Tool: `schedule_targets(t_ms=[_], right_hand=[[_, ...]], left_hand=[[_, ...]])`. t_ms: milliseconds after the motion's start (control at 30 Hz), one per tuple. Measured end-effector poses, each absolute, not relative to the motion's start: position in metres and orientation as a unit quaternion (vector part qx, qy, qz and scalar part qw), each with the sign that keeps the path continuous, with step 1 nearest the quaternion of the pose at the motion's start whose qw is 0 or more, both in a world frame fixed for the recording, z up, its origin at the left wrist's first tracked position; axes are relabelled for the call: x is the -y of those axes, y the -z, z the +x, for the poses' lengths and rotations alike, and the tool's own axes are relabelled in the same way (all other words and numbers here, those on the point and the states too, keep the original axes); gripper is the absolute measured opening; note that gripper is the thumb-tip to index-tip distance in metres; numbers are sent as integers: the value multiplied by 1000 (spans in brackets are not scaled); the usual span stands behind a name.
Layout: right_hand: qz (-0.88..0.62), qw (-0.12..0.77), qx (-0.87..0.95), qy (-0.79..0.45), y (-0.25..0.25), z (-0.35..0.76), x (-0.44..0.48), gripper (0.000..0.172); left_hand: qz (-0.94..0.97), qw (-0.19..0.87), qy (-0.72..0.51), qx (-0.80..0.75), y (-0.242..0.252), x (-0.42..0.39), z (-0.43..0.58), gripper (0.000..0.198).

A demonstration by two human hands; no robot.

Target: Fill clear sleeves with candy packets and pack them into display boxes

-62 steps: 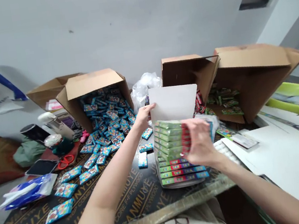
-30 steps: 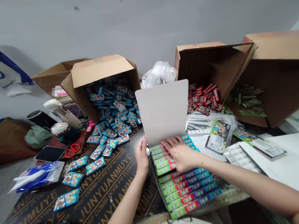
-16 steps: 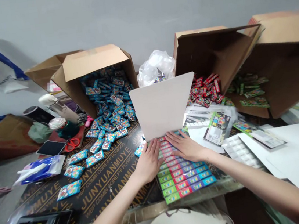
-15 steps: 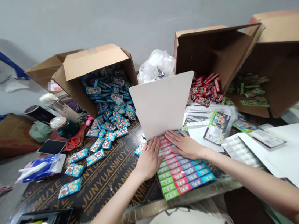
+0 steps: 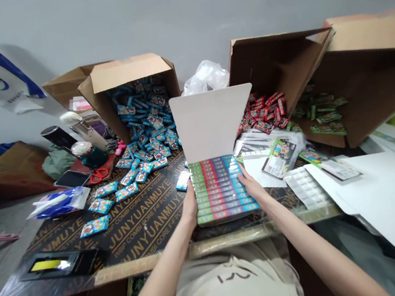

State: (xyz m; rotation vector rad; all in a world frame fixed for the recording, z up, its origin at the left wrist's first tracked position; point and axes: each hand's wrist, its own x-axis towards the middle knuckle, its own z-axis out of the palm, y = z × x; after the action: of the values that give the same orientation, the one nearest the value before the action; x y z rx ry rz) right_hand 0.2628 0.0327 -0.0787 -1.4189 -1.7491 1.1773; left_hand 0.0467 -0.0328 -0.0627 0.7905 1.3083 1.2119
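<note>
A flat box [image 5: 221, 188] full of green, red, purple and blue small packs in rows is held at the table's front, its white lid [image 5: 213, 121] standing up at the back. My left hand [image 5: 189, 203] grips the box's left side, and my right hand [image 5: 251, 184] holds its right side. The fingers are partly hidden by the box's edges. One blue pack [image 5: 182, 180] lies just left of the box, near my left hand. To the right of my right hand are printed card sheets [image 5: 279, 158].
Cartons hold blue packs [image 5: 149, 120], red packs [image 5: 266, 111] and green packs [image 5: 327, 112]. At the left are bottles [image 5: 90, 153], a phone [image 5: 72, 179], red scissors [image 5: 99, 175] and a black tape dispenser [image 5: 63, 264]. White sheets [image 5: 383, 190] overhang the front right edge.
Both hands have moved from flat on top of the packs to the box's two sides. The box is turned straighter, and the view has shifted slightly.
</note>
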Motion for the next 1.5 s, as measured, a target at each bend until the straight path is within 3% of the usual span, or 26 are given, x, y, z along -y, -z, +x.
schedule_targets(t_ms=[100,200,267,333,400,500,567,633,700,767,867,933,1000,1167,1300,1500], right_hand=[[-563,288,701,-330,65,237,-44,60],[-542,273,783,-140,42,224,-44,57],[-492,213,843,-32,34,218,-38,57],[-454,145,879,-19,32,214,-32,59],[-448,142,882,-44,32,214,-26,57],[-480,315,807,-136,25,226,-14,51],[-481,438,705,-282,15,242,-2,58],[-446,482,599,-457,3,263,11,73],[-411,466,513,-592,-4,286,24,86],[-403,420,464,-668,-3,307,37,86],[-437,330,488,-680,11,324,54,53],[-452,267,546,-653,24,325,61,37],[-458,247,614,-594,36,320,63,32],[-480,401,746,-230,67,300,52,21],[-461,437,770,-69,94,291,44,19],[-451,385,803,-65,101,293,37,19]], left_hand=[[430,456,-467,-624,57,7,32,56],[514,345,-436,-653,48,1,24,61],[600,288,-387,-638,41,6,23,65],[657,267,-346,-614,32,7,20,63],[636,293,-372,-610,15,-1,13,58],[572,292,-449,-621,-22,-31,-3,63],[540,281,-509,-609,-49,-51,-12,66],[526,363,-575,-511,-71,-60,-16,73],[577,443,-511,-457,-82,-50,-12,87],[666,467,-370,-448,-81,-22,-4,92],[803,331,-199,-454,-57,34,10,68],[852,182,-152,-466,-33,64,17,81],[854,83,-126,-498,-12,82,22,100],[792,-49,-150,-590,14,83,33,103],[759,-62,-184,-621,29,77,34,97],[748,39,-201,-631,48,76,29,86]])
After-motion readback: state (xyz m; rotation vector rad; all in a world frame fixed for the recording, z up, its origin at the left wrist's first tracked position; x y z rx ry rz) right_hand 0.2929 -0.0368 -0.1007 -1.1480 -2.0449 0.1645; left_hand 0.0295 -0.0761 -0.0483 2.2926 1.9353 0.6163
